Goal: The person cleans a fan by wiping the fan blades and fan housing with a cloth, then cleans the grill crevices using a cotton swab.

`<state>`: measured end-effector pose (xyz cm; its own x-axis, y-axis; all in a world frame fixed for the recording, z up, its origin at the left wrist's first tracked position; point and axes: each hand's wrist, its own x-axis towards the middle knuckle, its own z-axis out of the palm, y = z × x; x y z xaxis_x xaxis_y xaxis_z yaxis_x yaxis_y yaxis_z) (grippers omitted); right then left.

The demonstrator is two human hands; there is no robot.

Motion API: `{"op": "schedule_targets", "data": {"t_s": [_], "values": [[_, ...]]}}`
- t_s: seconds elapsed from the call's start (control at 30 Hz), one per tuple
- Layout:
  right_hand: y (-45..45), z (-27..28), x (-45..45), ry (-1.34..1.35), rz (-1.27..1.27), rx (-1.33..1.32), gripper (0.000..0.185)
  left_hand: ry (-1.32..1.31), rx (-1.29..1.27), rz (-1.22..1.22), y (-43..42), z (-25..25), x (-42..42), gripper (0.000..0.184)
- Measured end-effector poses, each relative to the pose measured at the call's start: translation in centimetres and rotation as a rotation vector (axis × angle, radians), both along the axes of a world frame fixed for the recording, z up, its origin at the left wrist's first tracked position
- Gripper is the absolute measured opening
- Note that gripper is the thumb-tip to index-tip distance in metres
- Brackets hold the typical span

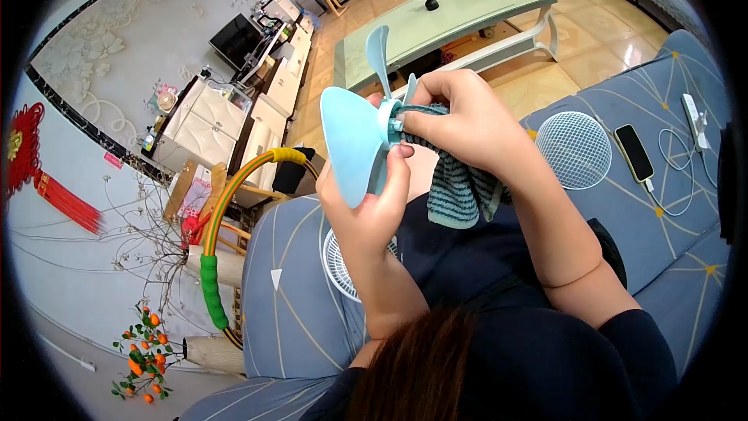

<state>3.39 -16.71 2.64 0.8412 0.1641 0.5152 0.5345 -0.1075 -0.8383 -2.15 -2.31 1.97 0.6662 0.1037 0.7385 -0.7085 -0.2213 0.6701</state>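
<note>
Pale-blue, likely light, stiff and slick, the fan blade (349, 140) above your lap is best held by its hub (385, 123), your left hand (365, 222) gripping close there while your right hand (471, 121) pinches a striped cloth (454, 195) against it.

Head cam looks fwd & down, v. close to L hand (372, 206) & R hand (475, 121), w/ table (483, 1) farther off.

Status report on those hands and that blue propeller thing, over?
Left hand holding blue fan blades. Right hand holding striped cloth at the hub. Mesh cover and phone off right, clear of both.
</note>
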Motion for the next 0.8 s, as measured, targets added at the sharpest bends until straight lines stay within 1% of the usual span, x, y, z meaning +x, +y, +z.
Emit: {"op": "schedule_targets", "data": {"t_s": [0.13,0.17,0.27,0.33,0.43,0.57,0.63,0.8], "values": [[0.6,0.2,-0.8,-0.042,-0.101,0.033,0.025,-0.026,0.064,0.05,0.4,0.0,0.3,0.033],[0.7,0.0,-0.8,-0.099,-0.127,0.048,0.022,-0.028,0.089,0.066,0.5,0.0,0.4,0.033],[1.3,-0.8,-0.6,-0.265,-0.199,0.077,0.018,0.01,0.064,0.051,0.6,-0.1,0.2,0.034],[1.5,-0.9,-0.6,-0.366,-0.24,0.077,0.017,0.098,0.022,0.004,0.4,0.5,-0.3,0.036],[1.4,-1.0,-0.4,-0.466,-0.265,0.016,0.019,0.176,0.018,-0.022,0.3,1.1,-0.8,0.039],[1.1,-1.0,0.1,-0.748,-0.288,-0.066,0.019,0.217,0.045,-0.03,0.8,1.4,-1.0,0.042],[0.9,-0.8,0.0,-0.854,-0.297,-0.095,0.019,0.292,0.037,-0.076,1.1,1.7,-1.2,0.041],[0.4,-0.6,0.2,-0.881,-0.284,-0.153,0.019,0.373,-0.003,-0.135,1.4,1.6,-0.8,0.041]]}}
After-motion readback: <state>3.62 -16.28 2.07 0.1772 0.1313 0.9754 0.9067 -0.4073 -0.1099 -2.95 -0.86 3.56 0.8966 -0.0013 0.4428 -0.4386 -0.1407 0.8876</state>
